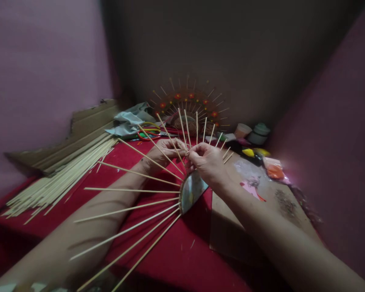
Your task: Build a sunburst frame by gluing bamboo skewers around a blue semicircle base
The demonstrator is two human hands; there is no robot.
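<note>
A half-round base (pixel 194 188) with a shiny, mirror-like face is held up over the red cloth. Many thin wooden sticks (pixel 134 190) fan out from its curved edge to the left and upward. At the upper edge my left hand (pixel 167 151) pinches close to the foot of the sticks, its fingers bent together. My right hand (pixel 207 158) meets it there, thumb and forefinger pressed together beside a reddish-brown strand (pixel 187 153). Which fingers grip the strand and which the base is partly hidden.
A heap of loose sticks (pixel 63 174) lies at left beside folded cardboard (pixel 91 125). Scissors (pixel 150 132) and a pale cloth (pixel 129 119) lie behind. A decorated fan-shaped piece (pixel 188 99) stands at the back. Small packets (pixel 273 168) and a cardboard sheet (pixel 231 223) are at right.
</note>
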